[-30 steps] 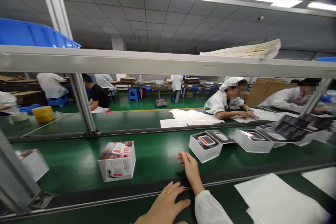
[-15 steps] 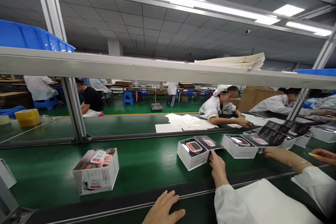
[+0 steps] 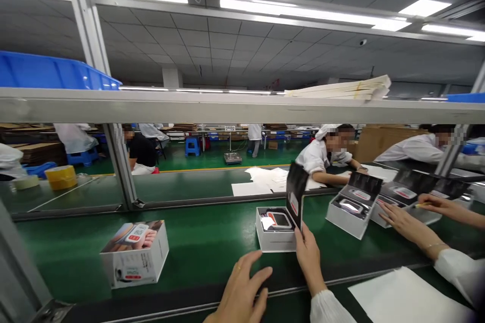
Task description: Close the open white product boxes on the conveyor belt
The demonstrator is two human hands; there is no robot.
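Note:
A white box (image 3: 276,242) stands on the green belt with its dark lid (image 3: 297,194) raised nearly upright. Inside it lies a white and orange monitor (image 3: 279,220) with a grey screen. My right hand (image 3: 308,257) pinches the lid near its lower front corner. To the left and nearer me, my left hand (image 3: 244,287) hovers with fingers apart, holding nothing; a ring shows on one finger. Farther left sits a closed box (image 3: 136,257), printed with a monitor on a wrist.
Open boxes (image 3: 350,214) line the belt at right, where a co-worker's hands (image 3: 409,227) are at work. White sheets (image 3: 407,295) lie at the lower right. A shelf beam (image 3: 227,108) crosses above the belt, with a metal post (image 3: 120,166) at left.
The box lid has swung up from lying open to the right to nearly upright, with my right hand on it. My left hand has risen towards the box. The view has shifted slightly.

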